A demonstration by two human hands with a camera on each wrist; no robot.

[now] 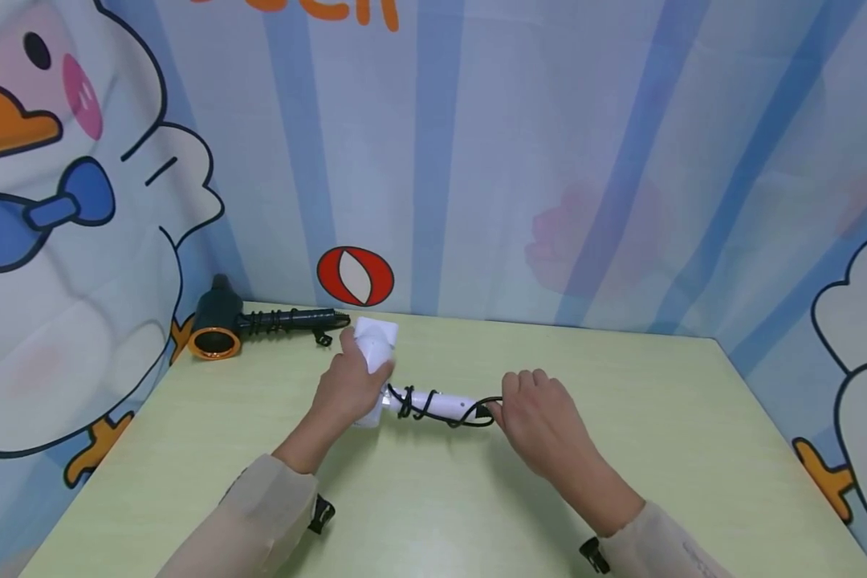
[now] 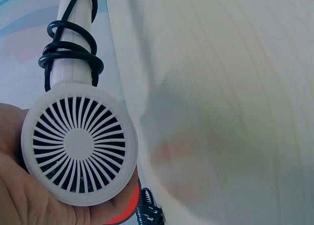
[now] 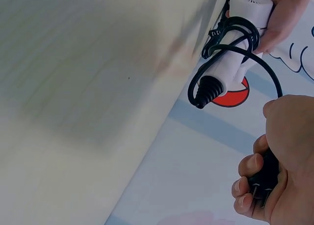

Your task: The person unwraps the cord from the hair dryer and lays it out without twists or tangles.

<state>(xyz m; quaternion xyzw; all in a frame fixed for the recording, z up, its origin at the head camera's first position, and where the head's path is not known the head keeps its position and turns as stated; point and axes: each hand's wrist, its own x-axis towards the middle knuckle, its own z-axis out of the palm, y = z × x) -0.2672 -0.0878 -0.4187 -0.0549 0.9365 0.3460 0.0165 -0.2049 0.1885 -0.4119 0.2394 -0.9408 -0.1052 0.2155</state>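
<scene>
My left hand [image 1: 350, 391] grips a white hair dryer [image 1: 376, 347] by its barrel, raised above the table. In the left wrist view the round slotted grille [image 2: 78, 144] faces the camera, with fingers behind it. A black power cord [image 2: 71, 58] is wound in several loops round the dryer's handle [image 1: 444, 403], which points right. On the right, my right hand [image 1: 545, 425] holds the cord's end. Its curled fingers hold the black plug [image 3: 266, 178], metal prongs showing, in the right wrist view. A stretch of cord arcs from the handle to this hand.
A black hair dryer [image 1: 217, 315] with an orange-rimmed end and its own cord wound round the handle lies at the table's back left. Behind the pale table [image 1: 621, 385] hangs a printed cloth backdrop [image 1: 491, 160], close to the back edge.
</scene>
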